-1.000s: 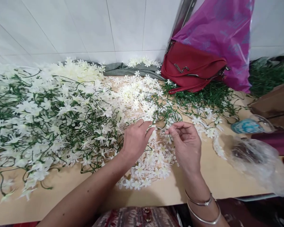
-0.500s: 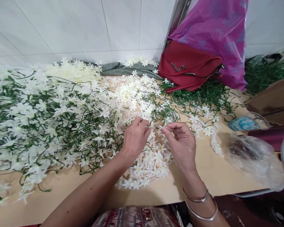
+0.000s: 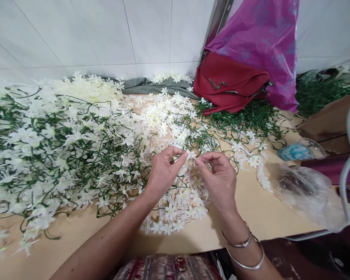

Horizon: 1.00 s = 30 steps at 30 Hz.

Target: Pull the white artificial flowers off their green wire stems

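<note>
Between my fingertips, over the table's middle, is a small white artificial flower (image 3: pixel 190 155) with its petals spread. My left hand (image 3: pixel 165 169) pinches it at its left side with thumb and forefinger. From the other side my right hand (image 3: pixel 220 177), with two bangles on the wrist, is closed in a pinch right beside the petals; what its fingertips hold is too small to make out. Beneath both hands lie loose white blossoms (image 3: pixel 170 212) with thin white strands. A large heap of white flowers on green stems (image 3: pixel 76 144) spreads to the left.
Behind stand a red handbag (image 3: pixel 230 81) and a purple plastic bag (image 3: pixel 259 50) against the tiled wall. Green stems (image 3: pixel 245 116) lie under the handbag. On the right are a clear cup with blue contents (image 3: pixel 297 151), a clear plastic bag (image 3: pixel 309 188) and a pale curved tube (image 3: pixel 344 179).
The left hand has turned, its thumb now extended toward the right hand. A white flower now shows clearly between the fingertips. My right hand has shifted slightly left.
</note>
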Motion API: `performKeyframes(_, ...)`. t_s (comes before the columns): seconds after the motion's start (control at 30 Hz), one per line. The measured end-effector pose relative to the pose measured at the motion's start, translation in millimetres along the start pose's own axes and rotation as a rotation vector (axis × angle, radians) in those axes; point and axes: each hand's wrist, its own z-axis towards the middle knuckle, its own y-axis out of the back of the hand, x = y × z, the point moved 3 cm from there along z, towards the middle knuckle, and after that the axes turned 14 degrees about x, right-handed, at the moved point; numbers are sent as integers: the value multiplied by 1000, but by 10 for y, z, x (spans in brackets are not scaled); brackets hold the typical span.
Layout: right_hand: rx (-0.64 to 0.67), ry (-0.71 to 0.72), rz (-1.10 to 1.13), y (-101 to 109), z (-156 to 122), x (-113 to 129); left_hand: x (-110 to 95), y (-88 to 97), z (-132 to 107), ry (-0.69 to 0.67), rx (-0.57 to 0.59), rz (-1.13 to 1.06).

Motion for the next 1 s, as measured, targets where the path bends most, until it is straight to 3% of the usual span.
performKeyframes(0.3,1,-32,28,-33,-27,-29,-1,-46,-24,-76,89,44)
performKeyframes(0.47,91,-41,-7,-36,-21,-55,66,-71,-14,-140,150,-6)
performKeyframes(0.63,52,20,-146,6,-34,-21,-21,-45,-54,-130,82,-9)
performKeyframes(0.83,42,38,44,58,6,-16,-131,-10,-76,-288,84,41)
performKeyframes(1.0,146,-59,302,72,49,-115,-26,-25,-47,-253,117,-53)
